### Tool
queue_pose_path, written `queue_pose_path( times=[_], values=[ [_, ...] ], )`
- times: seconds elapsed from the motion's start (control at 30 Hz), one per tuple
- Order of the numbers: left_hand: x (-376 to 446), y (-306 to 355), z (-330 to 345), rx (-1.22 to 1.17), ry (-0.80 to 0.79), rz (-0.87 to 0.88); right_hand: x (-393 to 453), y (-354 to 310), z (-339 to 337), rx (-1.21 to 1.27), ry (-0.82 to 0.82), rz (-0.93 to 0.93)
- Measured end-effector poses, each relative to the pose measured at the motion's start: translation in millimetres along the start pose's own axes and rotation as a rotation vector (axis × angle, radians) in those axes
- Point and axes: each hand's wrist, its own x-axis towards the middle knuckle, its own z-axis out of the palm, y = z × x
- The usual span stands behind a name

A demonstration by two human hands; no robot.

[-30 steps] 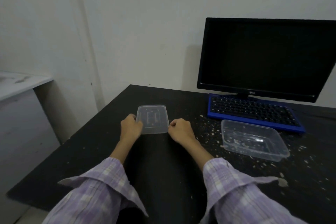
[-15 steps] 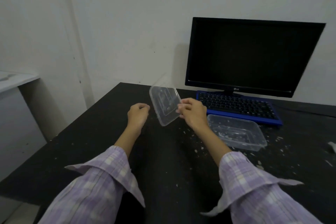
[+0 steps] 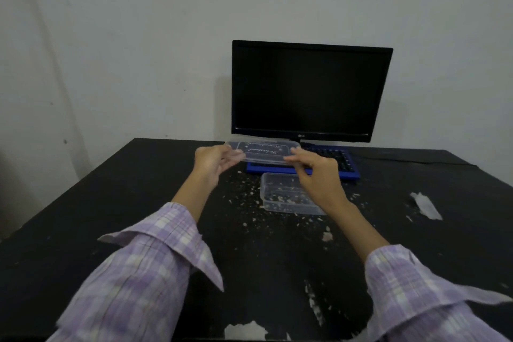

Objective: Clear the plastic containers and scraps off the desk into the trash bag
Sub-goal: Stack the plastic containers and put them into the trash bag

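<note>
A clear plastic lid [image 3: 263, 152] with printed script is held flat above the black desk [image 3: 111, 203], in front of the monitor. My left hand [image 3: 213, 159] grips its left end and my right hand [image 3: 313, 169] grips its right end. Below and just right of the lid, an open clear plastic container [image 3: 283, 197] with crumbs inside rests on the desk, partly hidden by my right wrist. Pale scraps [image 3: 249, 197] are scattered around the container. A larger white scrap [image 3: 426, 205] lies at the right, another scrap [image 3: 244, 330] at the near edge. No trash bag is visible.
A black monitor [image 3: 308, 91] stands at the back against the wall. A blue-framed keyboard [image 3: 340, 161] lies in front of it, just behind the container. A cable [image 3: 416, 159] runs along the desk's back right. The desk's left edge drops off beside a pale wall.
The lid was lifted off the desk by my right hand, then turned flat and carried right toward the container. My left hand has taken hold of its left end again.
</note>
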Motion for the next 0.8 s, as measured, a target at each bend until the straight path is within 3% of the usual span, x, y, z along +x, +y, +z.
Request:
queue_pose_path(
  times=[0.17,0.27,0.43,0.57,0.8],
  values=[
    [-4.7,-22.0,25.7,0.012,-0.031,-0.035,-11.2,24.3,-17.0,0.231,0.089,0.458],
    [-7.0,-39.8,37.1,0.038,-0.048,-0.028,-18.6,33.9,-20.1,0.275,0.133,0.614],
    [4.0,-70.9,46.0,0.362,0.123,0.023,-28.4,40.4,-23.8,0.209,0.15,0.716],
    [0.3,-82.2,44.0,0.643,0.166,0.116,-33.6,44.5,-21.0,0.135,0.081,0.742],
    [0.3,-97.5,37.6,0.69,0.144,-0.024,-40.4,51.3,-13.4,0.087,0.056,0.775]
  ],
)
